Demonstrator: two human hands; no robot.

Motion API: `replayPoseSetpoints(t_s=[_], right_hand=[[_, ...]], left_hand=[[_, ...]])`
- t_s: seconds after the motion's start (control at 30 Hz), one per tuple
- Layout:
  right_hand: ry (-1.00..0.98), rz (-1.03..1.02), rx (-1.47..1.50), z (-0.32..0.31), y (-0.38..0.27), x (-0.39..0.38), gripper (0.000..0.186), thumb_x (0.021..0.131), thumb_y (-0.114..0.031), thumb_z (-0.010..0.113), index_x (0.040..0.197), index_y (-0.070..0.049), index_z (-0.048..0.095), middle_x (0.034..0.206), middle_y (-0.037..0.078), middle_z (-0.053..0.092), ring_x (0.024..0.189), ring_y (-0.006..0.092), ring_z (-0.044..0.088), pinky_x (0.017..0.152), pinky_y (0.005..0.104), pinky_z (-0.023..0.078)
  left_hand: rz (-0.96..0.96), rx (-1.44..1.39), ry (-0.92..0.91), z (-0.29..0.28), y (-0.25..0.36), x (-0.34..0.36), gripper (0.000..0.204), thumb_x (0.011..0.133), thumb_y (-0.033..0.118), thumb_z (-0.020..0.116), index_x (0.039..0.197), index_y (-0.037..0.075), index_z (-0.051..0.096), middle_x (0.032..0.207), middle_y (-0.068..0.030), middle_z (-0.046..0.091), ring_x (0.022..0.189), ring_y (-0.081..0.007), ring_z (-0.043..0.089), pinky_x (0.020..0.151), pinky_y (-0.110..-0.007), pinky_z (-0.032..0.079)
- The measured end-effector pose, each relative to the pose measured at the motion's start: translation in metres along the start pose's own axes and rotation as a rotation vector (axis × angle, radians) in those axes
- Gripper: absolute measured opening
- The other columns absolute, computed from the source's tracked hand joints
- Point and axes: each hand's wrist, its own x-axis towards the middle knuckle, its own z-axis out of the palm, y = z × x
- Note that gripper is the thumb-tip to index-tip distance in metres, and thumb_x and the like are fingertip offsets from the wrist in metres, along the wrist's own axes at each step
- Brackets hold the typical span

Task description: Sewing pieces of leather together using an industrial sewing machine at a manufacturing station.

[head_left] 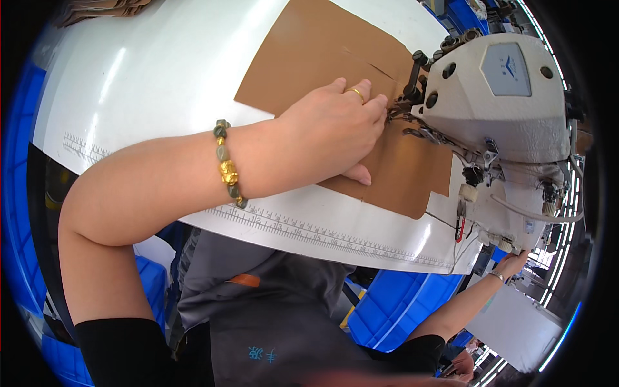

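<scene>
My left hand (335, 132) lies on a brown leather-like sheet (309, 51), its fingers stretched out beside the needle area of a white sewing machine (464, 97). The thumb is spread toward the near side of the sheet. Part of the sheet passes under the machine's head, and a narrow slit shows in its surface. At the lower right, my right hand (512, 266) reaches to the far end of the machine's arm. Its fingers are bent together against a part there, mostly hidden, so I cannot make out what they hold.
Small snips (460, 222) with red handles lie on the white tabletop (148, 71) beside the machine. A printed ruler (309, 233) runs along the near edge. More brown pieces (103, 9) are stacked at the far left. A blue bin (400, 309) stands below the table.
</scene>
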Motion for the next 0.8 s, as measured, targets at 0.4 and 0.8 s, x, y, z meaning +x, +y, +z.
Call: replayPoseSetpoints(t_s=[0.4,0.8], right_hand=[[-0.001,-0.008,0.133,0.047,-0.019,-0.055,0.032,0.105,-0.029,0.059,0.119,-0.002,0.067,0.101,0.003,0.069,0.078,0.009,0.062,0.059,0.0229,0.046],[-0.008,-0.006,0.24,0.05,-0.011,-0.066,0.045,0.108,-0.032,0.053,0.137,0.003,0.057,0.127,0.012,0.065,0.113,0.0217,0.064,0.094,0.0362,0.053]], left_hand=[[-0.019,-0.031,-0.046,-0.002,-0.001,0.002,0.087,0.081,0.058,0.073,0.137,-0.008,0.06,0.144,-0.0124,0.059,0.132,-0.0279,0.054,0.111,-0.035,0.045],[-0.027,-0.004,-0.038,0.001,-0.007,0.004,0.095,0.08,0.063,0.073,0.144,-0.005,0.054,0.152,-0.012,0.054,0.144,-0.0296,0.047,0.117,-0.036,0.042]])
